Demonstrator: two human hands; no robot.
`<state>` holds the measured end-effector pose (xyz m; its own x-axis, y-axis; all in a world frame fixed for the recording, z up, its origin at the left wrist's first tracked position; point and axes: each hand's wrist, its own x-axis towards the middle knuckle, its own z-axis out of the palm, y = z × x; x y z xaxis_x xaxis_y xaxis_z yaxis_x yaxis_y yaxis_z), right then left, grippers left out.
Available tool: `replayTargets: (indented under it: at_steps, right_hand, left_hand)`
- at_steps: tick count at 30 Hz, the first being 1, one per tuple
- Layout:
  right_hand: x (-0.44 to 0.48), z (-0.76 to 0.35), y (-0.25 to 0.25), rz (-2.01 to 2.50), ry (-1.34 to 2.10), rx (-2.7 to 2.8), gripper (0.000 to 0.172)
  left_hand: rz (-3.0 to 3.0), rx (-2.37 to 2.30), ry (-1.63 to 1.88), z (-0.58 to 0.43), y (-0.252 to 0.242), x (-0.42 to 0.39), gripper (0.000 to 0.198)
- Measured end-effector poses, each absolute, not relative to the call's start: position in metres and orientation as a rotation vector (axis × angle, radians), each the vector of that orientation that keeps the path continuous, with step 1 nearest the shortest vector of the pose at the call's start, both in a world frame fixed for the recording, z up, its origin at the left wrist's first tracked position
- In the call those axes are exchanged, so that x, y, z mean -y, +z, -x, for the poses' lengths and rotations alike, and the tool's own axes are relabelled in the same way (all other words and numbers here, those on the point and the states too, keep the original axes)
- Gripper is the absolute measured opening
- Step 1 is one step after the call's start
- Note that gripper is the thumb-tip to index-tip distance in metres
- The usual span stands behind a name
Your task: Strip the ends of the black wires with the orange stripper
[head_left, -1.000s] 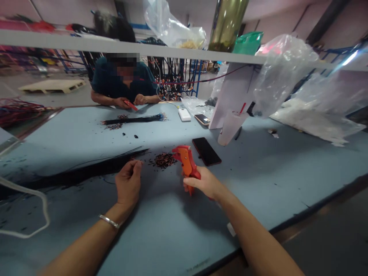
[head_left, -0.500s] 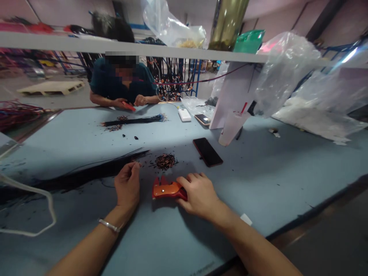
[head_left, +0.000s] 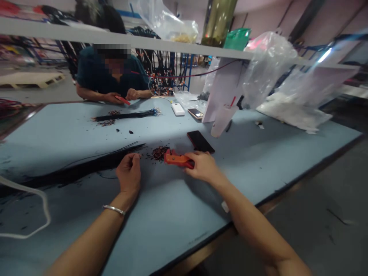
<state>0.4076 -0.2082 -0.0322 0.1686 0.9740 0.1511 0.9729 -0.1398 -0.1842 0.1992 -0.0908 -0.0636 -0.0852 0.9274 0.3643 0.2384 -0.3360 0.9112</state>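
Note:
My right hand (head_left: pixel 203 165) is wrapped around the handles of an orange and red wire stripper (head_left: pixel 176 158). The stripper's jaws point left, at the right edge of a pile of copper-and-black wire scraps (head_left: pixel 159 153). My left hand (head_left: pixel 130 171) is closed in a pinch near the right end of a long bundle of black wires (head_left: pixel 83 168). Whatever is between its fingertips, if anything, is too small to make out. A bracelet (head_left: pixel 114 209) circles the left wrist.
A dark phone (head_left: pixel 200 141) lies just beyond my right hand. Behind it are a plastic cup (head_left: pixel 223 122), a second phone (head_left: pixel 196 113) and a white power bank (head_left: pixel 178 109). Across the table a co-worker (head_left: pixel 112 76) holds a red tool near another wire bundle (head_left: pixel 126 114).
My right hand has moved the wire stripper away from me, up to the scrap pile. My left hand keeps its pinch in nearly the same place. The whole view has shifted slightly.

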Motion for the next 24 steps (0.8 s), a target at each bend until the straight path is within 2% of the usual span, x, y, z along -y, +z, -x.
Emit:
replayTargets:
  at_steps: [5,9,14,19,24]
  right_hand:
    - [0.234,-0.427,-0.014,2.195,0.132,2.042,0.042]
    - [0.257,-0.416,-0.013,2.247,0.007,2.172,0.039]
    - [0.243,-0.391,-0.017,2.340,-0.063,2.058,0.035]
    - [0.226,-0.381,-0.014,2.366,-0.116,1.949,0.037]
    - [0.235,-0.370,-0.020,2.011,-0.021,2.155,0.040]
  left_hand:
    - [-1.664,-1.275,1.418,-0.201,-0.061,0.092,0.017]
    - [-1.731,-1.252,1.436,-0.201,-0.066,0.092,0.021]
    - [-1.892,-1.274,1.355,-0.207,-0.060,0.093,0.020]
    - [-1.836,-1.374,1.315,-0.188,-0.032,0.113,0.026]
    - [-1.948,-1.381,1.132,-0.157,-0.023,0.140,0.030]
